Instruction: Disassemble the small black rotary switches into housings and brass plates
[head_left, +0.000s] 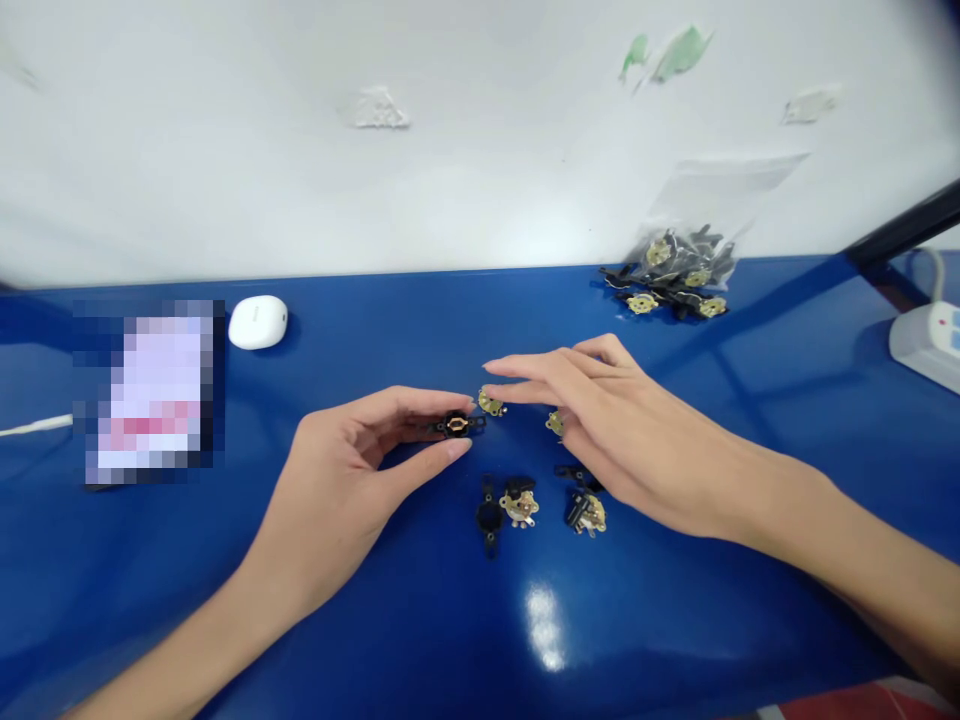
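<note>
On the glossy blue workbench (pixel 315 640), your left hand (pixel 337 480) pinches a small black plastic-and-brass switch part (pixel 457 424) between thumb and forefinger, while your right hand (pixel 600 425), fingers open and holding nothing, lies just beside a loose brass disc part (pixel 491 403).

Brass disc part w/ black frame (pixel 456 425) pinched in L fingers (pixel 442 458); other brass discs (pixel 519 508), black frames (pixel 489 515) loose on blue surface (pixel 420 620).
</note>
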